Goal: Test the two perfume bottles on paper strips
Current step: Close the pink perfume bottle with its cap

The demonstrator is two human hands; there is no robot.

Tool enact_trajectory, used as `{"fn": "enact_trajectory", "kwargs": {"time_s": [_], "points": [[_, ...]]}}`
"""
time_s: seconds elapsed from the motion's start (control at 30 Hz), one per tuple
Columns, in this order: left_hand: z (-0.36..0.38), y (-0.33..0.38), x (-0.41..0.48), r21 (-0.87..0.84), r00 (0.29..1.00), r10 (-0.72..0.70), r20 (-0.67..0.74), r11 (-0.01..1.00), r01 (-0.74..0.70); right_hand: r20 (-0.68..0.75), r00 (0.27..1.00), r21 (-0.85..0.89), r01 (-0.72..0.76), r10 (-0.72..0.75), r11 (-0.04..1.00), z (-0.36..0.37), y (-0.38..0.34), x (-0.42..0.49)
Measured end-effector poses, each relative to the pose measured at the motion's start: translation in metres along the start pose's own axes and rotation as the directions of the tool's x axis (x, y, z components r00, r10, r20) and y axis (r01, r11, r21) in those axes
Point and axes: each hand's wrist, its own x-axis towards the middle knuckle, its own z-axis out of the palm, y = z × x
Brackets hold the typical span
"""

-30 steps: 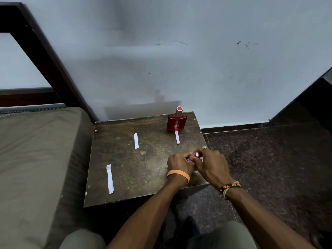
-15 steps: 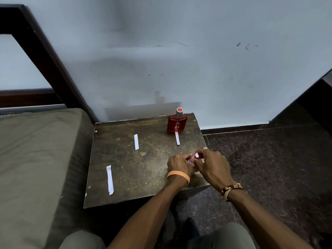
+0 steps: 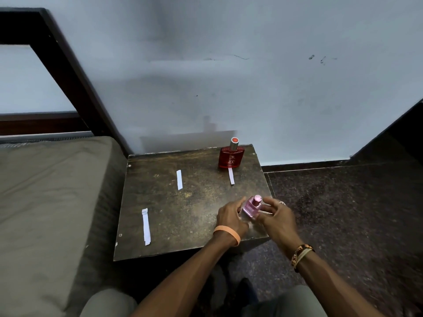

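A small pink perfume bottle (image 3: 251,206) with a pink cap leans slightly on the near right part of the dark wooden table (image 3: 187,216). My left hand (image 3: 230,218) holds it from the left, fingers along its side. My right hand (image 3: 277,215) is to its right with fingers spread and loose, thumb against the bottle's base. A red perfume bottle (image 3: 231,156) with a silver cap stands at the table's back right. One white paper strip (image 3: 231,176) lies just in front of it, another strip (image 3: 179,179) at mid-table, and a third strip (image 3: 146,226) near the front left.
A grey-green mattress (image 3: 50,202) borders the table's left side, with a dark bed frame (image 3: 68,72) behind it. The pale wall (image 3: 229,76) rises right behind the table. Dark speckled floor (image 3: 343,213) lies to the right. My knees are below the table's front edge.
Both hands were closed together over the pink bottle, hiding most of it. They have now parted, the right hand's fingers have spread, and the bottle shows between them.
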Motion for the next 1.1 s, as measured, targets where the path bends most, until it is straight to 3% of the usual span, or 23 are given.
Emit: {"fn": "enact_trajectory", "kwargs": {"time_s": [0.13, 0.3, 0.6, 0.83, 1.1], "points": [[-0.011, 0.009, -0.006, -0.086, 0.998, 0.059, 0.039, 0.995, -0.055, -0.097, 0.995, 0.003, 0.009, -0.009, 1.0, 0.015, 0.01, 0.0], [-0.02, 0.008, -0.008, -0.133, 1.0, 0.029, -0.004, 0.991, -0.029, -0.182, 0.981, -0.014, 0.064, -0.066, 0.998, 0.028, -0.004, -0.007], [-0.104, -0.019, 0.018, -0.212, 0.987, 0.05, -0.155, 0.974, -0.083, -0.01, 0.963, 0.022, 0.268, -0.268, 0.963, 0.095, -0.067, 0.005], [-0.169, -0.046, 0.047, -0.324, 0.972, 0.004, -0.234, 0.942, -0.082, 0.125, 0.929, 0.078, 0.34, -0.347, 0.937, 0.165, -0.103, 0.033], [-0.185, -0.057, 0.07, -0.446, 0.964, -0.066, -0.259, 0.893, -0.059, 0.171, 0.936, 0.057, 0.301, -0.307, 0.952, 0.205, -0.108, 0.067]]}}
